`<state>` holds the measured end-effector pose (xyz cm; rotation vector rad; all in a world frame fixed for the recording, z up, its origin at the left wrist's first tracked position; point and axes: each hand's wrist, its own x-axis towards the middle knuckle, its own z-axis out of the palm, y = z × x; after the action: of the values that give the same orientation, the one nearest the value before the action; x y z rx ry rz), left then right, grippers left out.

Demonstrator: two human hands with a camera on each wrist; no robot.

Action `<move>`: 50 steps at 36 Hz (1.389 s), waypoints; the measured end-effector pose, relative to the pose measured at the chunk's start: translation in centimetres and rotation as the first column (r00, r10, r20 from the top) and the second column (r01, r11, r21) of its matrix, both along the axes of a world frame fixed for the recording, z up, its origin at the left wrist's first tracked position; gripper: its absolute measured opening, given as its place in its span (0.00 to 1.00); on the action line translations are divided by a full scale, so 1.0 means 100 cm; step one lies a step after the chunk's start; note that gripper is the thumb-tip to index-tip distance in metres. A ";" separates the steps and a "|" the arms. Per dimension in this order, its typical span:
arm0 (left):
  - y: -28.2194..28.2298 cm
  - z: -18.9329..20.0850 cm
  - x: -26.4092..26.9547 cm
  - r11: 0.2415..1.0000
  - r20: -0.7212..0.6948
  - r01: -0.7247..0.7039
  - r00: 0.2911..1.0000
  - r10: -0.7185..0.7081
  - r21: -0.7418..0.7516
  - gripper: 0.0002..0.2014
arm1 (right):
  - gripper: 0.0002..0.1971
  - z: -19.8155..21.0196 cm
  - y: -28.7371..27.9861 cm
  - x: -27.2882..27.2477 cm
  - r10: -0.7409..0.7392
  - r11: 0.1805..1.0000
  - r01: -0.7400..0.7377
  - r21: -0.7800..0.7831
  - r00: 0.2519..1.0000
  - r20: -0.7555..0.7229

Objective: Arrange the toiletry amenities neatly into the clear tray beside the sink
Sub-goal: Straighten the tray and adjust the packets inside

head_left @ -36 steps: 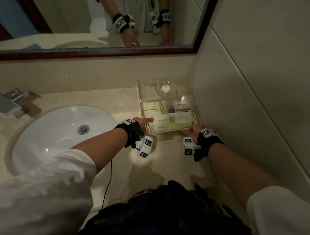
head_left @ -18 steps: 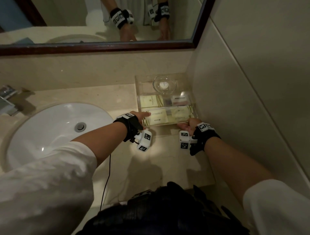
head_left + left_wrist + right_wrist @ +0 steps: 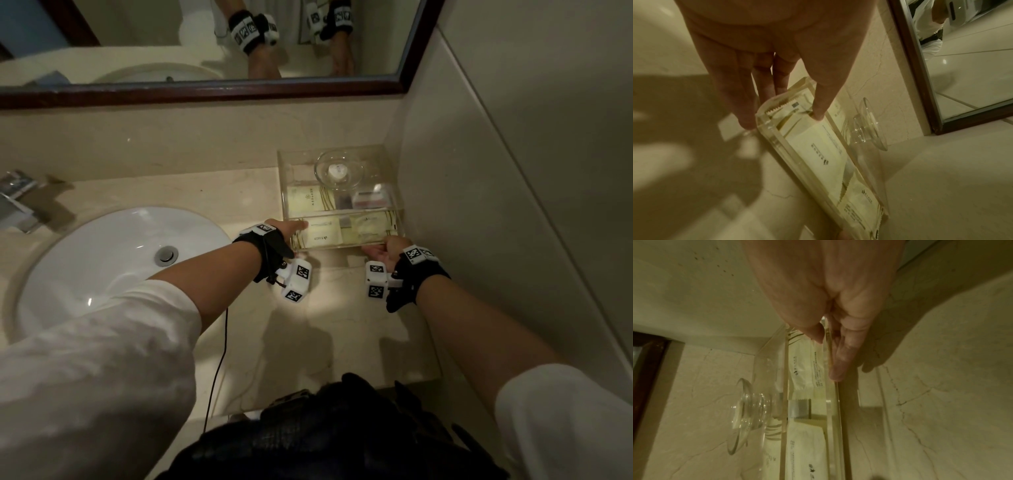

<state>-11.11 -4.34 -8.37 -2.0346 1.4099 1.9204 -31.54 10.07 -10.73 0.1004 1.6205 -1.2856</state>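
The clear tray [image 3: 301, 171] stands in the counter's back right corner. It holds cream sachets [image 3: 323, 234] in front and behind, a small box [image 3: 371, 198], and a glass dish [image 3: 339, 169] with a round soap. My left hand [image 3: 287, 228] pinches the tray's near left corner, thumb inside and fingers outside, as the left wrist view shows [image 3: 783, 121]. At the near right corner my right hand [image 3: 383, 251] pinches the front wall, thumb on top and fingers below [image 3: 827, 356]. Both wrist views show the glass dish [image 3: 869, 125] [image 3: 748, 413] side-on.
A white sink basin [image 3: 113, 260] fills the counter's left, with a metal faucet [image 3: 17, 202] at the far left. A framed mirror [image 3: 205, 96] runs along the back wall. The side wall [image 3: 513, 171] stands right beside the tray. A thin black cable [image 3: 219, 342] hangs from my left wrist.
Both hands keep their hold on the tray's near corners. The tray has shifted slightly toward the back wall, and my view has tilted down a little.
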 end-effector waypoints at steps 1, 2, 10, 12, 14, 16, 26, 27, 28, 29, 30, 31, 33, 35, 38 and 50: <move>0.001 0.001 0.000 1.000 0.007 0.004 1.000 -0.004 -0.001 0.33 | 0.21 0.000 0.000 0.000 0.003 1.000 -0.003 0.003 1.000 -0.001; 0.001 0.002 0.000 1.000 0.001 -0.001 1.000 0.001 -0.003 0.32 | 0.21 0.000 -0.001 0.000 0.004 1.000 -0.004 0.004 1.000 -0.001; 0.002 0.003 -0.002 0.996 0.033 0.037 0.999 -0.035 -0.081 0.33 | 0.21 0.006 -0.002 0.004 -0.003 0.999 0.004 0.039 1.000 -0.016; 0.002 0.005 -0.003 0.998 0.014 0.019 1.000 -0.018 -0.053 0.34 | 0.21 0.009 -0.002 0.005 -0.003 0.999 0.005 0.047 0.999 -0.032; -0.001 0.003 -0.003 1.000 0.013 0.006 1.000 -0.006 -0.030 0.36 | 0.21 0.011 -0.003 0.005 0.003 0.999 -0.001 0.050 0.999 -0.040; -0.008 -0.012 -0.004 1.000 0.009 0.002 1.000 -0.002 -0.016 0.41 | 0.21 0.013 -0.004 0.005 0.007 0.998 -0.004 0.063 0.999 -0.051; -0.012 -0.018 -0.004 0.995 0.037 0.031 0.999 -0.028 -0.096 0.41 | 0.19 0.027 -0.011 0.005 0.024 0.987 -0.025 0.158 1.000 0.013; -0.011 -0.018 -0.003 0.997 0.053 0.038 0.998 -0.035 -0.072 0.43 | 0.22 0.024 -0.012 0.003 0.076 0.980 -0.075 0.182 0.997 0.002; -0.014 -0.024 -0.004 0.999 0.045 0.016 0.999 -0.015 -0.031 0.47 | 0.24 0.019 -0.012 0.001 0.123 0.970 -0.119 0.210 0.992 -0.005; -0.017 -0.031 -0.004 1.000 0.040 0.007 0.999 -0.007 -0.008 0.50 | 0.24 0.012 -0.013 -0.003 0.152 0.960 -0.146 0.238 0.988 -0.008; -0.022 -0.040 -0.005 1.000 0.037 0.004 0.999 -0.005 0.009 0.50 | 0.24 0.006 -0.014 -0.007 0.174 0.952 -0.165 0.257 0.985 -0.013; -0.024 -0.044 -0.006 1.000 0.037 0.007 0.999 -0.008 0.011 0.49 | 0.25 0.000 -0.016 -0.010 0.186 0.945 -0.175 0.277 0.983 -0.011; -0.020 -0.035 -0.007 1.000 0.037 0.008 0.999 -0.009 0.007 0.47 | 0.28 0.001 -0.016 -0.008 0.211 0.935 -0.198 0.293 0.977 -0.014; -0.019 -0.036 -0.008 1.000 0.039 0.010 0.999 -0.009 -0.004 0.46 | 0.31 0.005 -0.016 -0.006 0.230 0.920 -0.216 0.326 0.973 -0.003; -0.019 -0.035 -0.008 1.000 0.049 0.030 0.998 -0.029 -0.005 0.47 | 0.34 -0.012 -0.019 -0.016 0.247 0.910 -0.231 0.345 0.969 -0.002; -0.006 -0.013 -0.009 0.999 0.041 0.023 0.999 -0.022 -0.037 0.43 | 0.39 0.062 -0.015 0.017 0.248 0.888 -0.233 0.398 0.969 0.014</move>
<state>-12.03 -4.97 -9.71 -2.0522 1.4649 1.8468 -29.87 8.56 -4.52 0.1202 1.8451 -0.7610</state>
